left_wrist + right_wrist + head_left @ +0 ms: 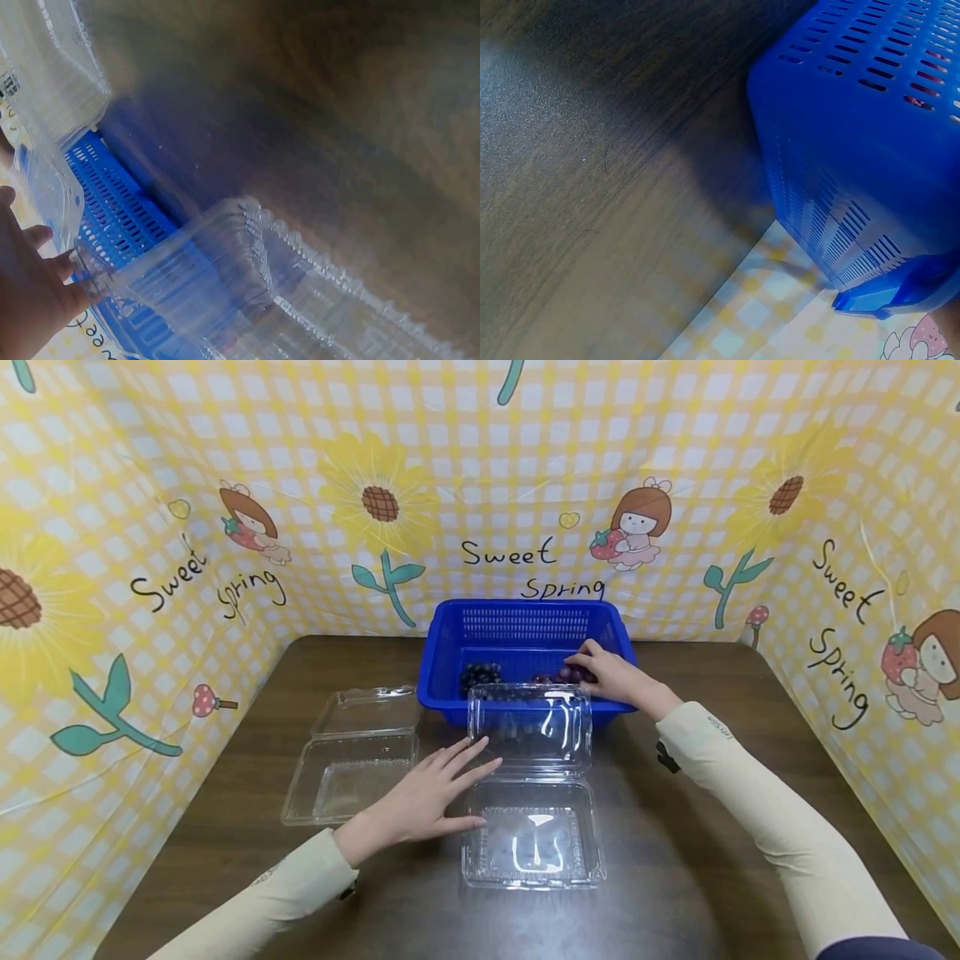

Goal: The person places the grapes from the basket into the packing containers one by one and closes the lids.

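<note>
A blue plastic basket (525, 658) at the back of the table holds dark grapes (480, 675) on its left and red grapes (553, 678) on its right. Inside its right end, my right hand (618, 678) has bent fingers around the red grapes; the right wrist view leaves this hold hidden. A clear plastic box (531, 852) lies in front with its lid (532, 735) raised against the basket's front rim. With fingers spread and fairly straight, my left hand (423, 797) rests at the left edge of this box, near the hinge.
Another clear box (348, 781) lies opened on the left, its lid (367, 712) folded back beside the basket. The brown wooden table (690, 877) is bordered at the back and sides by a yellow checked cloth (480, 485).
</note>
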Available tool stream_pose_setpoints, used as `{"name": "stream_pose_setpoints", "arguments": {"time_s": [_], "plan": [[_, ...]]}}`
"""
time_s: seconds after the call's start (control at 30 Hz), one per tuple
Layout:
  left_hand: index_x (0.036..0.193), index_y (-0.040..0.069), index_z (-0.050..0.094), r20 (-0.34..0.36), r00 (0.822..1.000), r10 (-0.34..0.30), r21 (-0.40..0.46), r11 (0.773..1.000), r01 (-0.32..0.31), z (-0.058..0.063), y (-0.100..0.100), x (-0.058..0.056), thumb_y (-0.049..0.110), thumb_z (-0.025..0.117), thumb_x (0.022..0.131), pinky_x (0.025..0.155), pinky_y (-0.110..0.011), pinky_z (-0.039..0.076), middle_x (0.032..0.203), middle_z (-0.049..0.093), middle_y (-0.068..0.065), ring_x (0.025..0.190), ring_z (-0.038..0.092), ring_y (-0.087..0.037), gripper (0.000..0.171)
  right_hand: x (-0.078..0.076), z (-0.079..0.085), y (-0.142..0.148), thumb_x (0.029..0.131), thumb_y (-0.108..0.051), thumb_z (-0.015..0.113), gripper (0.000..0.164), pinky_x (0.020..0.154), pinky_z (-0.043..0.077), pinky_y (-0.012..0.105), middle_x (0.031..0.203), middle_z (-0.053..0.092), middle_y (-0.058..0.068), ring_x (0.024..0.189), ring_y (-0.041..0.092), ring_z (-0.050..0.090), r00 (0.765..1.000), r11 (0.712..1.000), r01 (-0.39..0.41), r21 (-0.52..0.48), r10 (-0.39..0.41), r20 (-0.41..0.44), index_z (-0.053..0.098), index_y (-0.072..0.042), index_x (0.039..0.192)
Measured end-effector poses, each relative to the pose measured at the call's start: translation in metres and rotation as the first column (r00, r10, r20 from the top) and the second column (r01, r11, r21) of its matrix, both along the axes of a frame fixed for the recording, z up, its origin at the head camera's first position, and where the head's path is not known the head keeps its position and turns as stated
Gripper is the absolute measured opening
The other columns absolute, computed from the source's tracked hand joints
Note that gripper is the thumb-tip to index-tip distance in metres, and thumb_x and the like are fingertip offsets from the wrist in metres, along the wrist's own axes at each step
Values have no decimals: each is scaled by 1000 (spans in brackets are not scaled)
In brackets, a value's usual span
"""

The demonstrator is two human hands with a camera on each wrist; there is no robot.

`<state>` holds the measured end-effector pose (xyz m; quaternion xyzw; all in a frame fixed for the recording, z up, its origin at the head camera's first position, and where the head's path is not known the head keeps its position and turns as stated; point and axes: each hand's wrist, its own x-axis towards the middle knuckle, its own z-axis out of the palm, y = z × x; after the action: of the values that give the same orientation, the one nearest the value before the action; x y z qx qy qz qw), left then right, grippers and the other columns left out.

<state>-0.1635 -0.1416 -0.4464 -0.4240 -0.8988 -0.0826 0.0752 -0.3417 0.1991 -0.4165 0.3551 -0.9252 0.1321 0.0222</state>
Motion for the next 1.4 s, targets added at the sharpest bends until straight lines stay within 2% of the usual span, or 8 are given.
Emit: {"name": "stream_pose_setpoints", "arguments": {"time_s": [0.27,0.67,0.97,1.2,1.4], "plan": [[148,29,20,-1,999,39,-27,999,-39,-7,0,5,70,37,85,103,-56,32,156,13,-7,141,16,-31,78,1,2,1,86,-14,64,42,73,45,36,111,44,15,84,23,51,1000,1000,-15,-16,14,-22,56,-2,126],[148,27,24,-30,999,32,-13,999,-33,-16,5,14,71,38,84,103,-58,31,155,14,-11,141,13,-36,79,1,3,1,85,-13,66,42,76,48,38,115,44,16,88,25,54,1000,999,13,-32,-13,-17,55,-1,124],[148,28,23,7,999,52,-31,998,-51,-17,5,16,72,36,84,104,-58,29,156,13,-10,141,14,-35,78,3,3,1,85,-12,66,35,76,48,39,112,44,14,88,25,54,1000,998,14,-62,-15,-24,57,0,116],[148,29,23,44,997,58,-55,997,-56,-19,3,19,71,35,86,104,-59,27,156,10,-8,141,11,-34,76,3,0,0,82,-8,66,28,75,48,38,109,45,13,86,25,54,997,992,-11,-124,2,-71,59,0,108],[148,32,22,70,996,61,-73,996,-56,-21,2,19,69,36,86,105,-59,26,157,6,-6,142,9,-33,73,3,-1,0,82,-8,66,26,75,49,39,108,45,13,87,25,54,997,991,-15,-131,4,-83,59,-2,106]]}}
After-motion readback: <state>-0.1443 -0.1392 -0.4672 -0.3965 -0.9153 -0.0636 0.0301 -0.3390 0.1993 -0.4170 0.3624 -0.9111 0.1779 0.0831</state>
